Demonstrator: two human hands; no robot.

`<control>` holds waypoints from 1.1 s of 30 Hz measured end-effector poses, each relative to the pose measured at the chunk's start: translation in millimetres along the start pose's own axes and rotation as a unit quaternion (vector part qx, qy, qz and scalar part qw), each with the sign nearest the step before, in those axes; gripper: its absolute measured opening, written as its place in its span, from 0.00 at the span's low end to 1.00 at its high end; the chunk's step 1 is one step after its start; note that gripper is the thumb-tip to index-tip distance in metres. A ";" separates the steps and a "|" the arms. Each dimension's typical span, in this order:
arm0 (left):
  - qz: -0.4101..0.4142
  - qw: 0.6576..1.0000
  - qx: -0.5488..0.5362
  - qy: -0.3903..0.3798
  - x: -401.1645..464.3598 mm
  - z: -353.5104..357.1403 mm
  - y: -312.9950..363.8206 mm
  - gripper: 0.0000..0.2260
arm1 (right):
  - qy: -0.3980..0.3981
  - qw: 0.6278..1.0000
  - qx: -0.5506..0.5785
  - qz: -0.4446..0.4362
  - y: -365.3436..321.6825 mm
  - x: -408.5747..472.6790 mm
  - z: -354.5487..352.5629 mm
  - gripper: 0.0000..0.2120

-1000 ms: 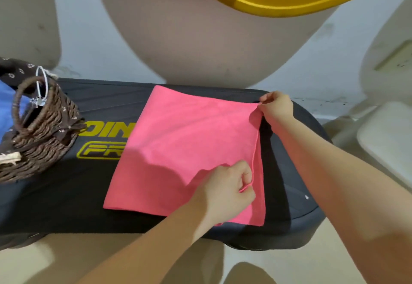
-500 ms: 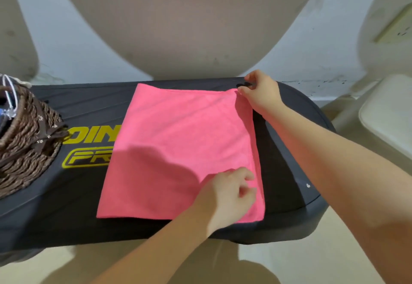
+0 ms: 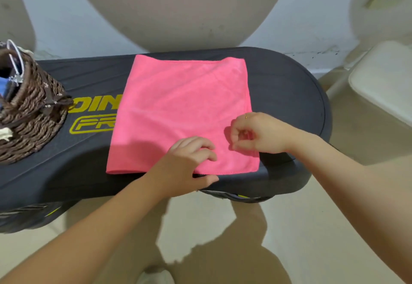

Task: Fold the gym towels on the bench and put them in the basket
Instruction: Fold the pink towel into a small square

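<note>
A pink gym towel [image 3: 178, 105] lies flat, folded into a rough square, on the black bench [image 3: 289, 96]. My left hand [image 3: 189, 163] rests on the towel's near edge, fingers spread on top and thumb on the bench front below it. My right hand [image 3: 258, 132] sits over the towel's near right part with its fingers curled in; no cloth is clearly lifted in it. The brown wicker basket [image 3: 33, 116] stands on the bench's left end, with blue cloth [image 3: 2, 87] showing inside.
Yellow lettering [image 3: 93, 114] is printed on the bench between basket and towel. A pale chair seat [image 3: 383, 78] stands to the right of the bench. A wall runs close behind. Beige floor lies below the bench's front edge.
My right hand has left the towel's far right corner and come down to the near right part. My left hand let go of the near right corner and slid left. The towel now lies flat.
</note>
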State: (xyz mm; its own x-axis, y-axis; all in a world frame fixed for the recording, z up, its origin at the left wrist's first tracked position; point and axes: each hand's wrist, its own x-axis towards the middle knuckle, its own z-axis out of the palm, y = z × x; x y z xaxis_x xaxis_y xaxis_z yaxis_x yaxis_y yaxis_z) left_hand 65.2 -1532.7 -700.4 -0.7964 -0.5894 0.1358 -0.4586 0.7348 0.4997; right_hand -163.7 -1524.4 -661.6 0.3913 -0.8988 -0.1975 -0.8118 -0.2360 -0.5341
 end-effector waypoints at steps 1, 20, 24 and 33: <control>0.009 1.000 0.003 -0.001 -2.6 2.7 0.8 0.14 | -0.017 1.000 0.002 -0.011 -1.2 -8.7 3.5 0.07; -0.008 0.984 0.144 0.104 -3.6 17.4 9.6 0.13 | 0.195 0.960 -0.192 -0.060 -3.1 -78.3 26.8 0.11; -0.105 0.968 0.170 0.154 -28.7 3.2 -3.0 0.16 | 0.153 0.963 -0.216 -0.055 -4.0 -78.0 42.7 0.01; -0.284 0.929 0.145 0.189 -88.5 -37.0 -35.4 0.09 | 0.202 0.946 -0.252 -0.024 -8.9 -74.8 55.1 0.15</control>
State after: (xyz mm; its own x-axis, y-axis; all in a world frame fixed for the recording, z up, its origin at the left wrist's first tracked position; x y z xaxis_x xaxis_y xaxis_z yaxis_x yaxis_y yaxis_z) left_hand 166.5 -1519.0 -698.4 -0.2241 -0.9450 0.2384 -0.8929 0.2971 0.3384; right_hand -161.8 -1434.7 -687.3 0.3176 -0.9264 0.2025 -0.9409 -0.3344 -0.0541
